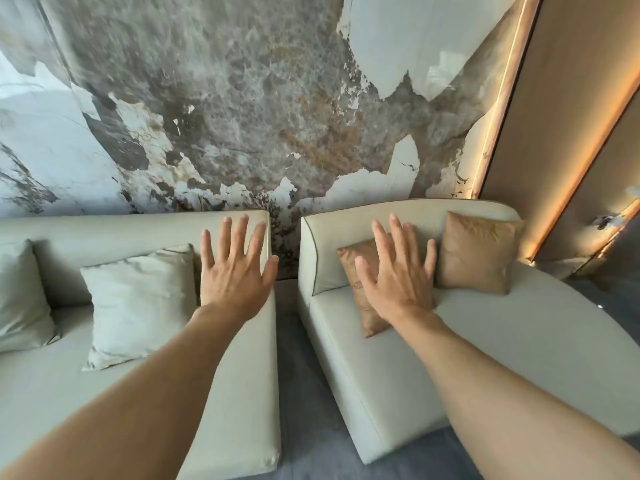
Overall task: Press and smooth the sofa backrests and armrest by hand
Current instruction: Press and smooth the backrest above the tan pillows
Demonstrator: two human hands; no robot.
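Two pale green sofas stand side by side against the wall. My left hand is spread open, fingers apart, over the far end of the left sofa's armrest, near where it meets the left backrest. My right hand is also spread open, held in front of the right sofa's backrest and over a small brown cushion. Whether either palm touches the upholstery cannot be told. Neither hand holds anything.
A pale cushion leans beside the armrest, another at the far left. A second brown cushion rests against the right backrest. A narrow strip of grey floor separates the sofas. A marbled wall rises behind, with lit wooden panels at right.
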